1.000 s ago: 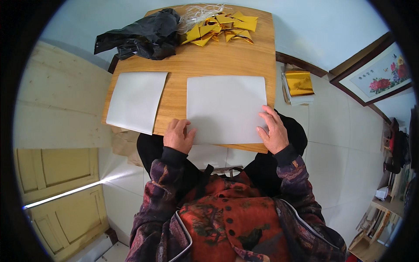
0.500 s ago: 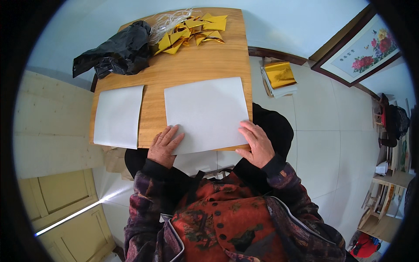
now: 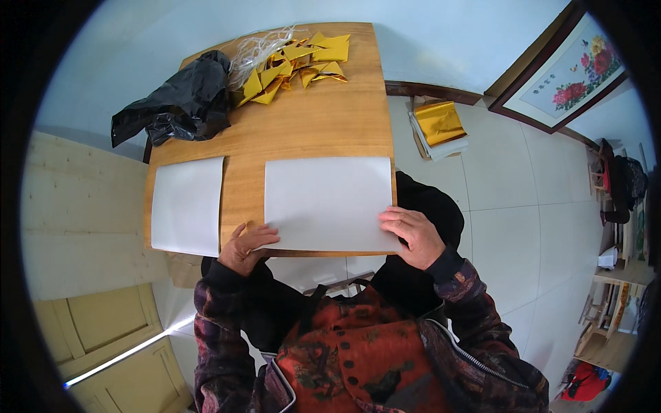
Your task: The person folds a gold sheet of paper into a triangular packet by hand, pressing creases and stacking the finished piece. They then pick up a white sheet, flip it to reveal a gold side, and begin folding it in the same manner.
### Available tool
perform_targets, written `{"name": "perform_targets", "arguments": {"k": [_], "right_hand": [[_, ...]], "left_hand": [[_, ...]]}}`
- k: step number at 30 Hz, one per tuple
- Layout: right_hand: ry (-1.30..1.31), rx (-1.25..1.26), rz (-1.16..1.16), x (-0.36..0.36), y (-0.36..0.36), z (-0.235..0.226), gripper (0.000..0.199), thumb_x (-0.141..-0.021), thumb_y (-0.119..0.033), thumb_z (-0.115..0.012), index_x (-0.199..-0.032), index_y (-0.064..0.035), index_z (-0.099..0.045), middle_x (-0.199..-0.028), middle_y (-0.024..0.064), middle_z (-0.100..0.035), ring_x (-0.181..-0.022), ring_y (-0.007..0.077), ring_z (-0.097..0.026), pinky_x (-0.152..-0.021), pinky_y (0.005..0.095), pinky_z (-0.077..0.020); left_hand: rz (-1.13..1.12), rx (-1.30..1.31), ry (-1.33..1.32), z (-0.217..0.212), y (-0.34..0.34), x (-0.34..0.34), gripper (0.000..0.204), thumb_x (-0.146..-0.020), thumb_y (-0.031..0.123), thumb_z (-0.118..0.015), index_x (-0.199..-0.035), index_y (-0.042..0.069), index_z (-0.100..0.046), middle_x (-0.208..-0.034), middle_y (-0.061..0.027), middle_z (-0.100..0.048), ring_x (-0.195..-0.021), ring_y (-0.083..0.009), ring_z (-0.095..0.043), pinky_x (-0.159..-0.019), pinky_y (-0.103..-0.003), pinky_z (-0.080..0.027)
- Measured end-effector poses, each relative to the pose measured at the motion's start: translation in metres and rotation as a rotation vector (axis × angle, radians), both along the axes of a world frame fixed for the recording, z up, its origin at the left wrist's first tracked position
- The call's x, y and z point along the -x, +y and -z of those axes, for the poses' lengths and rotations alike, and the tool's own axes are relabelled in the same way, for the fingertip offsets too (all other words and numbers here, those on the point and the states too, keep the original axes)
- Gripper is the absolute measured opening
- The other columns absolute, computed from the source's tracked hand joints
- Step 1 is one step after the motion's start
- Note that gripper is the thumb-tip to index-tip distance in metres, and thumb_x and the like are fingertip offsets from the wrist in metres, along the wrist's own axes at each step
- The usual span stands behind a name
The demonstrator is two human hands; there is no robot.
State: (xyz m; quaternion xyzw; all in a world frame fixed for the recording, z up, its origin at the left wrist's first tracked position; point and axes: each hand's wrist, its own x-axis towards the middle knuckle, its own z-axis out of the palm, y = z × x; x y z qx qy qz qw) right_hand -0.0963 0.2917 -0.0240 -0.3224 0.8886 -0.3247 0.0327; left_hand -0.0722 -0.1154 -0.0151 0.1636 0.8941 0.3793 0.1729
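Note:
A white sheet of paper (image 3: 327, 199) lies on the wooden table (image 3: 310, 131) with its near edge along the table's front edge. At its near left corner is my left hand (image 3: 246, 248), fingers together over the corner and the thumb hidden. My right hand (image 3: 416, 236) grips the near right corner, its fingers bent over the paper's right edge; its thumb is also hidden. To the left, apart from the sheet, lies a second piece of white paper (image 3: 186, 205), narrower and taller, with a slightly lifted right edge.
Folded gold paper pieces (image 3: 330, 48) are heaped at the table's far end, beside tangled clear strips (image 3: 258, 56) and a black plastic bag (image 3: 189, 96). A stack of gold and white paper (image 3: 439, 125) rests on the tiled floor right of the table. Wooden shelving (image 3: 613, 344) stands far right.
The white sheet has straightened so its near edge follows the table edge. Both hands have drawn in their spread fingers at the near corners. The view has tilted slightly, shifting the table lower.

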Motion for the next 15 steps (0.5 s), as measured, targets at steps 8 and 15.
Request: {"name": "perform_targets", "arguments": {"k": [8, 15], "right_hand": [[-0.187, 0.343, 0.270, 0.009, -0.010, 0.004, 0.009, -0.088, -0.009, -0.064, -0.088, -0.0004, -0.060, -0.081, 0.0084, -0.061, -0.078, 0.0217, -0.057, -0.067, 0.0312, -0.0459], [-0.326, 0.423, 0.475, 0.022, -0.025, 0.003, 0.020, -0.094, -0.010, -0.060, -0.081, 0.0000, -0.049, -0.065, 0.0020, -0.043, -0.061, 0.0064, -0.035, -0.053, 0.0249, -0.0341]], "left_hand": [[-0.332, -0.185, 0.015, 0.016, 0.007, 0.026, 0.010, -0.093, 0.008, -0.059, -0.096, 0.001, -0.065, -0.075, -0.0110, -0.061, -0.071, -0.0206, -0.059, -0.066, -0.030, -0.047], [-0.527, -0.200, 0.144, 0.019, 0.037, 0.043, 0.011, -0.096, 0.008, -0.056, -0.091, 0.000, -0.062, -0.070, -0.0040, -0.060, -0.065, -0.0126, -0.056, -0.062, -0.026, -0.046]]}}
